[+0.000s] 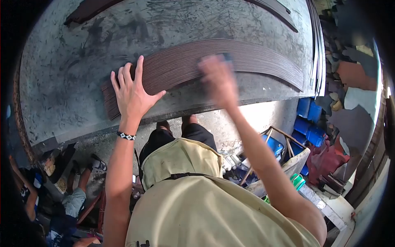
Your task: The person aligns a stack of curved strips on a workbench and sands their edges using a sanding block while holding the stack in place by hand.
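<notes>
A wide curved band of thin dark-brown strips point(263, 59), packed closely side by side, lies on the grey worktable. My left hand point(133, 92) rests on its left part, fingers spread and thumb stretched out to the right. Over the middle of the strips is my right hand point(221, 80), smeared by motion. A small dark bluish thing point(227, 57) shows at its fingertips; its kind is too blurred to make out.
More dark strips lie at the worktable's point(61, 82) far edge and hang along its right side. Leather scraps point(356, 76), blue containers point(314, 111) and a wooden frame point(288, 144) are on the right. Another person's legs point(78, 193) show at lower left.
</notes>
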Available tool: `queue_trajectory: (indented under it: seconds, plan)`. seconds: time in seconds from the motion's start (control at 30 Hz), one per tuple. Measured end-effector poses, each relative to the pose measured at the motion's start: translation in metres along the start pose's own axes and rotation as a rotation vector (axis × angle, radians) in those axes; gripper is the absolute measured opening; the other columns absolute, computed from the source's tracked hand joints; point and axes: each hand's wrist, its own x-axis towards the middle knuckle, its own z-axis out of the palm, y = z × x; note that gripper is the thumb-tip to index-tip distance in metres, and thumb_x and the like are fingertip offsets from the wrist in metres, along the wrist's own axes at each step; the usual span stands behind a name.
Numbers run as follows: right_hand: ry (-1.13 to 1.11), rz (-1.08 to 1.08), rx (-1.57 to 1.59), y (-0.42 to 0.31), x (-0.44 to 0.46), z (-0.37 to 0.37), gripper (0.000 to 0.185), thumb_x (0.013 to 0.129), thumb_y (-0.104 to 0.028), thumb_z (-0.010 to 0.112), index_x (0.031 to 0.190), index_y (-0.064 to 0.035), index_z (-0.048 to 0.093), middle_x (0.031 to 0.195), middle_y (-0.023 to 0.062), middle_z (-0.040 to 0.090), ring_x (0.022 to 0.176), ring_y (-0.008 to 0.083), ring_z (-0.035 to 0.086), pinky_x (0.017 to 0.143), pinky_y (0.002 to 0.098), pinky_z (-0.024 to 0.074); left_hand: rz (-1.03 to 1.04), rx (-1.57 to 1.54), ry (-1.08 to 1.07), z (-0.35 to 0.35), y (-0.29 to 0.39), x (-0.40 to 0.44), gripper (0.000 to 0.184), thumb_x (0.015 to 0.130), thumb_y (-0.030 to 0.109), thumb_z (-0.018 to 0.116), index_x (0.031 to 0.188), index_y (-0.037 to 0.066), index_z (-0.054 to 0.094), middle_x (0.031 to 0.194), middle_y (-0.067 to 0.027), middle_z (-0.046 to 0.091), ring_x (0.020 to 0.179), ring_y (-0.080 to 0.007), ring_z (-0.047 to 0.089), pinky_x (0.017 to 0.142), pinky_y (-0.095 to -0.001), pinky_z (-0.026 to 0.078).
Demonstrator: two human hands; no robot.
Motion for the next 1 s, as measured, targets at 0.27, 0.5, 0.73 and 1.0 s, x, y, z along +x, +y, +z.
queue_trajectory:
  seconds: [0.27,0.5,0.73,1.0]
  plan:
    - [0.289,0.238,-0.484,0.062,-0.019,0.034,0.055,0.117,-0.022,0.046,0.171,-0.0126,0.043,0.18,0.0162,0.038,0.168,0.0317,0.033,0.136,0.0551,0.0261,-0.012,-0.013,0.0,-0.002,-0.002,0.0,0.133,0.066,0.065,0.098,0.175,0.022,0.034,0.153,-0.0182,0.053,0.147,-0.036,0.049,0.133,-0.0658,0.027]
    - [0.332,0.415,-0.017,0.166,-0.03,0.045,0.056,0.113,-0.015,0.054,0.168,-0.0079,0.049,0.181,0.0204,0.036,0.17,0.0382,0.028,0.137,0.0592,0.0195,-0.03,-0.01,-0.027,0.0,-0.002,-0.003,0.133,0.066,0.064,0.098,0.175,0.023,0.034,0.154,-0.0179,0.052,0.149,-0.0347,0.048,0.133,-0.0656,0.026]
    - [-0.003,-0.032,0.274,-0.111,0.078,0.054,0.054,0.115,-0.032,0.054,0.166,-0.0137,0.055,0.182,0.0111,0.038,0.17,0.0374,0.028,0.137,0.0621,0.0177,-0.059,-0.043,-0.011,-0.001,-0.001,0.0,0.141,0.062,0.062,0.1,0.172,0.006,0.032,0.155,-0.0157,0.052,0.152,-0.0335,0.046,0.134,-0.0626,0.025]
    - [0.348,0.357,-0.25,0.002,0.057,0.051,0.055,0.116,-0.03,0.054,0.165,-0.007,0.053,0.177,0.0216,0.042,0.167,0.0453,0.031,0.134,0.0679,0.0199,-0.05,0.012,-0.036,-0.003,0.001,0.002,0.133,0.065,0.064,0.099,0.168,0.008,0.037,0.157,-0.016,0.052,0.152,-0.0336,0.047,0.134,-0.063,0.025]
